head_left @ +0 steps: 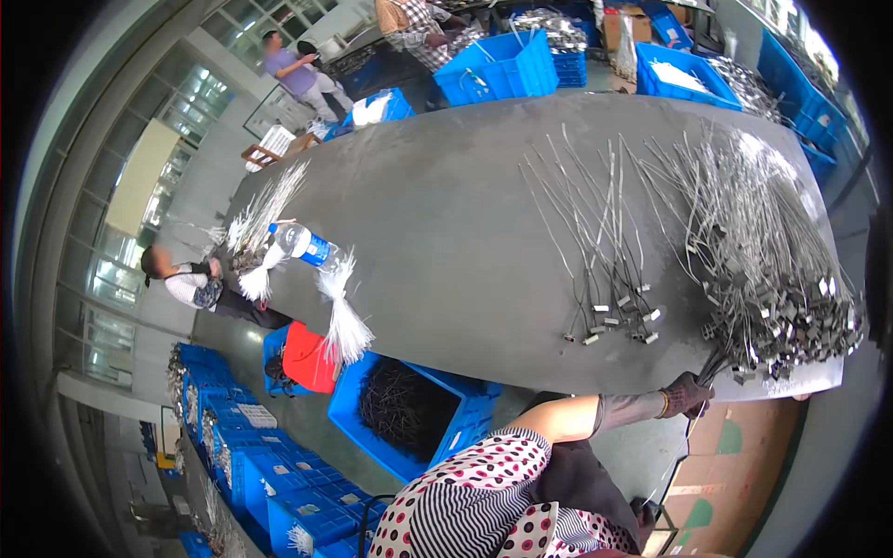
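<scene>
Your gloved left hand (686, 395) clamps a bunch of dark leads (713, 365) at the near edge of the surface (446, 232), your right hand out of view, and they look light, springy, tangle-prone, best gripped where gathered, beside heaped silvery wires (767, 214).

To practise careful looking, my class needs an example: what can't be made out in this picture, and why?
- Head view: the right hand; it is out of sight, only the gloved left hand shows.
- Head view: how many dark cables it holds; glove and overlap hide this.
- Head view: the count in the connector pile; pieces cover one another.
- Head view: the bottom of the blue bin; black strands cover it.
</scene>
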A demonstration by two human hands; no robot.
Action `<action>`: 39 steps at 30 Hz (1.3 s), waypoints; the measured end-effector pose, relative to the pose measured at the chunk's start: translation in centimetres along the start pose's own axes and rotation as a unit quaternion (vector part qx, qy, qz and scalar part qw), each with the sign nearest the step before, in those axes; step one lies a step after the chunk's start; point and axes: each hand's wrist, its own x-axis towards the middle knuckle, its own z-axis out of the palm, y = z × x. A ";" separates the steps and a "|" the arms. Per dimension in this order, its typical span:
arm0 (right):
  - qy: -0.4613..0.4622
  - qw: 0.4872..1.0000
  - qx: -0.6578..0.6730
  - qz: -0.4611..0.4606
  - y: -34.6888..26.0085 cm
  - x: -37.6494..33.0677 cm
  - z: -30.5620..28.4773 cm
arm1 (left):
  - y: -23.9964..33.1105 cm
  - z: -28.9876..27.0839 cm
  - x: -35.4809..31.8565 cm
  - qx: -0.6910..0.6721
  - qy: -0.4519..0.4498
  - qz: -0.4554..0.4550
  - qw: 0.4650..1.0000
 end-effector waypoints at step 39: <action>0.049 0.988 0.148 0.011 -13.6 4.4 11.1 | 3.9 -8.4 -8.6 -0.091 0.066 0.072 0.991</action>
